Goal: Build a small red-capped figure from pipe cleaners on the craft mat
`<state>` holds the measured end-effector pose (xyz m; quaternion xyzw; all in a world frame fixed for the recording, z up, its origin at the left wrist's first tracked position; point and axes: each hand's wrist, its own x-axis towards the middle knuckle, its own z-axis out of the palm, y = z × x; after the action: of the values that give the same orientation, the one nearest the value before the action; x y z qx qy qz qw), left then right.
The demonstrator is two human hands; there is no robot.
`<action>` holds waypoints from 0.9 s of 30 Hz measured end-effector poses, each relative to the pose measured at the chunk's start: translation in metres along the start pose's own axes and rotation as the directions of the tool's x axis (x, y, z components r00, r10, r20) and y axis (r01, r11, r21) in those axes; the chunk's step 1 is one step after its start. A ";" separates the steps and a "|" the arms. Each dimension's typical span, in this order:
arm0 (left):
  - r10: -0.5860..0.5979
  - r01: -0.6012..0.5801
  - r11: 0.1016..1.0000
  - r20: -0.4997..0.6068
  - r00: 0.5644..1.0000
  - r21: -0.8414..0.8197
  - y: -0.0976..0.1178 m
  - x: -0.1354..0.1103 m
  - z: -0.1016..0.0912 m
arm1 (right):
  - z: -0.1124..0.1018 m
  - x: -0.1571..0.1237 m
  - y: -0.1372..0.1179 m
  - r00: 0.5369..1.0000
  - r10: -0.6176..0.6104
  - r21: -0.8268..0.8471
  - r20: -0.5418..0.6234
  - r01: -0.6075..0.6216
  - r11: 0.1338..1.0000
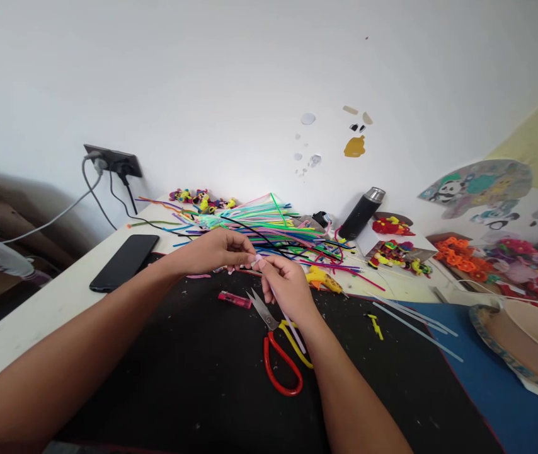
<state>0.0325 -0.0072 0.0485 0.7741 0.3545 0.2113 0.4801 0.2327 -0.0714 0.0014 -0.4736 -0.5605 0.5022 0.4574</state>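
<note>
My left hand [217, 250] and my right hand [291, 285] meet over the back of the black mat [193, 366]. Between their fingertips they pinch a pale lilac pipe cleaner [296, 332], whose long tail runs down under my right palm. The worked end at the fingertips is small and partly covered. Scissors [269, 320] with one red and one yellow handle lie just below my right hand, blades slightly apart. Left of the blades rests a pink-red utility knife [235, 299]. A yellow hot glue gun [323, 279] lies just right of my right hand.
A heap of coloured pipe cleaners [269, 221] spreads behind my hands. The phone [124, 263] lies at left; a black thermos [362, 213] stands at the back right. Translucent glue sticks [420, 321] and a round basket [500, 340] are on the right. Cables [90, 189] hang from the wall socket.
</note>
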 end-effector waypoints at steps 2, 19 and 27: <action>0.009 -0.009 1.000 -0.016 1.000 0.024 -0.002 0.001 0.001 | 0.000 0.001 0.001 1.000 0.002 0.007 0.016 -0.002 1.000; 0.060 -0.056 0.988 -0.023 0.998 0.141 -0.007 0.001 0.002 | 0.001 0.003 0.006 1.000 -0.017 0.018 0.020 0.016 1.000; 0.072 -0.061 0.987 -0.067 0.995 0.151 -0.012 0.004 0.005 | 0.001 0.003 0.008 1.000 -0.018 0.026 0.022 0.018 1.000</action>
<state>0.0340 -0.0039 0.0360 0.8109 0.3603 0.2281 0.4008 0.2317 -0.0685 -0.0069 -0.4569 -0.5634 0.5105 0.4617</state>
